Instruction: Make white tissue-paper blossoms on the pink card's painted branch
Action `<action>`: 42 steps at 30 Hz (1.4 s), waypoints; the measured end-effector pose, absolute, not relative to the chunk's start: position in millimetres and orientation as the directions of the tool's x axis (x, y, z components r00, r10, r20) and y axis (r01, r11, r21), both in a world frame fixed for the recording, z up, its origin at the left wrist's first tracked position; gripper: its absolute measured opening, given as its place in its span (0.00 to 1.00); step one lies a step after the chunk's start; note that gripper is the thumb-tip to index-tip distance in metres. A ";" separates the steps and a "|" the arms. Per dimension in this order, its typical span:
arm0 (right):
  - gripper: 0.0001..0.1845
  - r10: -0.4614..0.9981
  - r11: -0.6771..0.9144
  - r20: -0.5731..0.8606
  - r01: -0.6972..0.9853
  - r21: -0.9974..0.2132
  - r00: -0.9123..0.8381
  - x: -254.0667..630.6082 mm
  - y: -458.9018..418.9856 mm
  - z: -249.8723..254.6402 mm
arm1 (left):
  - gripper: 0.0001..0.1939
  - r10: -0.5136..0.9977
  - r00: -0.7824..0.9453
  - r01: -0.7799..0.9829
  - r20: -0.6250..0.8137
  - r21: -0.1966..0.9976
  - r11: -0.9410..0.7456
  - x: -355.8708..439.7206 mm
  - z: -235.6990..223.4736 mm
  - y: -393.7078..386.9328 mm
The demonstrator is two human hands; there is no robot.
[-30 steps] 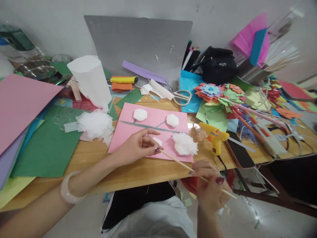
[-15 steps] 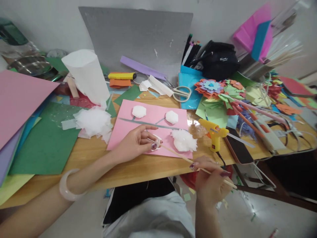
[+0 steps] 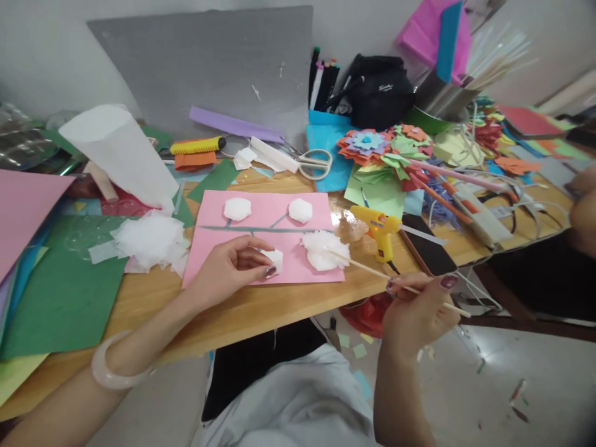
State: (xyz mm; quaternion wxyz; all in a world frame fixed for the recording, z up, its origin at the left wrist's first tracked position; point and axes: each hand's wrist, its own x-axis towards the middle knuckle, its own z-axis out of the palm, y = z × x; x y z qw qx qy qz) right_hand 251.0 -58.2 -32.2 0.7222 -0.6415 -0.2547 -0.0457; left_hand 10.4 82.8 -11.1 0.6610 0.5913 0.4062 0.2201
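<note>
My right hand pinches a thin wooden stick, whose far tip reaches onto a fluffy white paper flower on pink paper. Over the same sheet, my left hand is loosely curved, thumb and fingers apart, beside a white padded piece that it partly hides. Two more smooth white pieces, one at left and one at right, sit above a dark painted branch line. A pile of white tissue pieces lies left of the sheet.
A yellow glue gun stands right of the sheet, close to a phone. Behind lie scissors, a yellow cutter and folded paper flowers. Green paper covers the left side. Another person's hand shows at far right.
The stick's tip has moved from my left fingers to the fluffy flower at right. My left fingers have loosened beside the lower white piece. The view has shifted to the right.
</note>
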 end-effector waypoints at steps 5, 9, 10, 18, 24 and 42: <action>0.31 0.296 0.165 0.422 0.389 -0.906 0.857 251.8 -64.8 -30.0 | 0.15 0.800 0.568 0.219 -0.193 0.973 0.079 19.1 -0.8 84.2; 0.30 0.377 0.189 0.395 0.348 -0.918 0.838 247.7 -65.9 -32.2 | 0.12 0.764 0.617 0.327 -0.188 0.944 -0.032 37.6 12.0 79.4; 0.30 0.381 0.175 0.394 0.353 -0.919 0.837 247.0 -65.7 -33.6 | 0.11 0.757 0.628 0.343 -0.179 0.937 -0.064 43.2 14.3 78.4; 0.28 0.322 0.078 0.437 0.437 -0.896 0.840 247.8 -62.0 -42.4 | 0.08 0.728 0.681 0.459 -0.079 0.821 -0.340 86.9 13.9 83.4; 0.27 0.322 0.072 0.418 0.418 -0.906 0.849 249.7 -63.3 -38.5 | 0.07 0.688 0.725 0.486 0.019 0.694 -0.531 107.8 5.8 90.2; 0.27 0.356 0.038 0.582 0.611 -0.791 0.731 236.1 -57.9 -28.2 | 0.10 0.601 0.797 0.426 0.061 0.649 -0.630 113.9 0.0 97.7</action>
